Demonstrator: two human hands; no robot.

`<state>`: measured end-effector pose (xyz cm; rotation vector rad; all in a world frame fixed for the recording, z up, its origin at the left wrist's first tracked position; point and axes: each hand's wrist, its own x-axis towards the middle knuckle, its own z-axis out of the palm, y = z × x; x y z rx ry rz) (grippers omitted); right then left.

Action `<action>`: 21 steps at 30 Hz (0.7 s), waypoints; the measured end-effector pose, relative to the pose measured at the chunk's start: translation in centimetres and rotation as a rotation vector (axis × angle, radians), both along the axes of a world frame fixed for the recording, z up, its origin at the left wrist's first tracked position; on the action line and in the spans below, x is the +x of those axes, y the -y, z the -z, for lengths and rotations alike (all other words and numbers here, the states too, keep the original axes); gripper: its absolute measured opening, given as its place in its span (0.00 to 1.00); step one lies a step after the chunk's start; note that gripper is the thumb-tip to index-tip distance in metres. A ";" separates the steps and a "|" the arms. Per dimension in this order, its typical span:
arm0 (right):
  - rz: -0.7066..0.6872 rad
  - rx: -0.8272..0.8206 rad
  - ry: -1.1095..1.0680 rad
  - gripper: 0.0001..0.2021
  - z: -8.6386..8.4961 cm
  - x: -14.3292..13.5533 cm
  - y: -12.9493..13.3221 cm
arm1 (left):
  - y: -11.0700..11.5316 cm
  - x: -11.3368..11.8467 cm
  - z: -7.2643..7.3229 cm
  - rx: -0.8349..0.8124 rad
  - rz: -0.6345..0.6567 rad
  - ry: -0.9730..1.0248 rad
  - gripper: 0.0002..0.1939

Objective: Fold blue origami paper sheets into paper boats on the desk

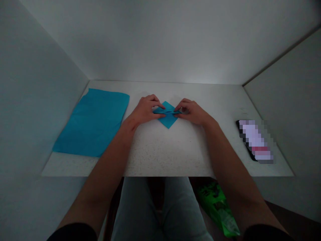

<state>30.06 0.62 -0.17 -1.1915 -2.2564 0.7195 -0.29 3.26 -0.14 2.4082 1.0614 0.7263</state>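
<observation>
A: Where does the folded blue paper [169,123] lie?
B: At the middle of the white counter [165,154], between the two hands; its outline is a diamond, one point toward the wearer and one toward the back wall [165,43]. A narrow raised fold crosses it from side to side.
A: State of the hands?
B: Apart from each other, both closed on the same piece. The left hand [150,107] pinches the fold's left part between thumb and index finger; the right hand [192,112] pinches the right end likewise.
A: Objects to either side?
B: At left, a larger blue sheet of paper [91,124], spread flat, its near edge partly behind the left forearm [112,164]. At right, well apart from the right hand, a black-edged smartphone [247,142], its screen pixelated.
A: And below the counter's front edge?
B: The wearer's legs in pale trousers [137,207] and, beside them at right, a bright green plastic bag [220,207]; its printing is too dim to read.
</observation>
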 end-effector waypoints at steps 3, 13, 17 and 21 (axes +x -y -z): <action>-0.029 -0.005 -0.010 0.13 -0.1 0.4 0.0 | 0.2 -0.2 -0.3 -0.080 0.025 -0.019 0.18; -0.049 -0.054 0.001 0.12 -0.8 0.8 0.5 | 0.7 -0.8 -1.7 -0.117 0.114 -0.119 0.16; -0.010 -0.064 0.000 0.11 -0.7 0.9 0.3 | 0.4 -1.3 -1.6 -0.199 0.045 -0.133 0.15; 0.086 -0.050 0.026 0.12 -0.3 0.9 0.2 | 0.1 -1.5 -1.3 -0.237 -0.029 -0.093 0.12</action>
